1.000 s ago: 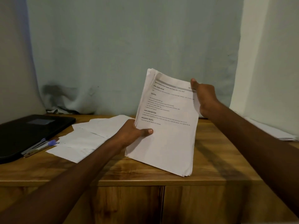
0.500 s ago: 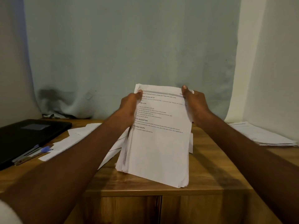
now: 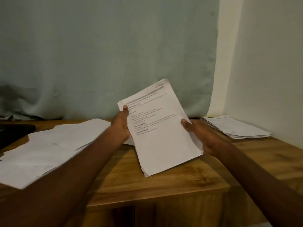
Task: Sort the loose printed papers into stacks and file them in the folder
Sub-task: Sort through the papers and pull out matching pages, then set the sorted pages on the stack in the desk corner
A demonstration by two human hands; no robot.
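**A:** What were the hands doing at that moment?

**B:** Both were clamped on one sheaf of printed papers (image 3: 161,128). The left hand (image 3: 120,126) pinched its left edge, thumb on the printed face near the top. The right hand (image 3: 199,136) cupped the right edge from beneath, thumb on top. The sheaf was tilted, its top corner leaning away to the right, its lower corner just above the desk (image 3: 164,182); whether it touched the wood, I couldn't tell.

**A:** So the hands were apart?

**B:** Yes, with the sheaf between them.

**A:** How much of the sorting looked done?

**B:** Part of it, I'd judge. Beyond the right hand, near the wall, a squared stack (image 3: 236,127) lay flat on the desk, which looked like a finished pile. The held sheaf seemed fairly even too, though its lower edges were a little fanned.

**A:** And what remained?

**B:** To the left of the left hand, loose sheets (image 3: 49,149) lay spread and overlapping, blurred, so I couldn't count them. Those appeared unsorted. Farther left, at the frame's edge, was a dark flat thing (image 3: 14,133), possibly the folder; too little of it showed to be sure. No papers appeared to be in it, so filing looked not yet begun.
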